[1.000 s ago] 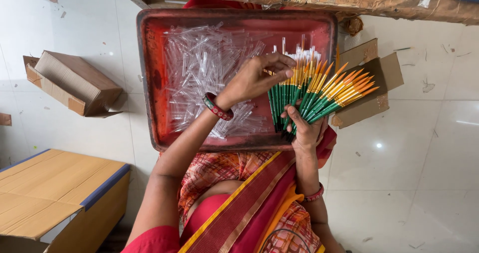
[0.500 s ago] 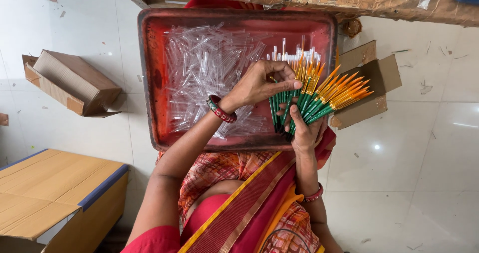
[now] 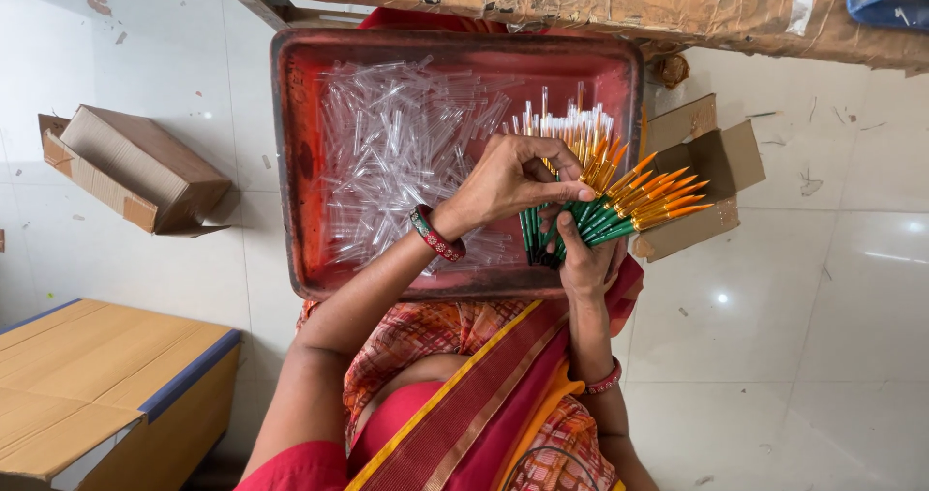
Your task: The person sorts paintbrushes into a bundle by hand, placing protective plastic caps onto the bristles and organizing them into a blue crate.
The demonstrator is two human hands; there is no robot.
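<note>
Fingers of the right hand curl tight around the green lower ends of a fan of pens, slim plastic barrels that run from dark green at the grip to glossy orange pointed tips, spread like spokes toward the right. Fingers of the left hand bend down over the top of that same fan, their tips pinched on the barrels near its middle; a red and green beaded bangle circles that wrist. Both hands hover low over the near right part of a red tray (a shallow rectangular pan, its paint scuffed and dull along the rim), which rests on the person's lap over patterned orange cloth. Inside the tray lies a loose heap of clear plastic tubes, thin, short and shiny, piled mostly to the left and centre. Just beyond the fan stands a cluster of white and orange pen parts, upright against the far right corner. Past the tray's right edge, an open brown cardboard box sits on the pale glossy floor tiles.
</note>
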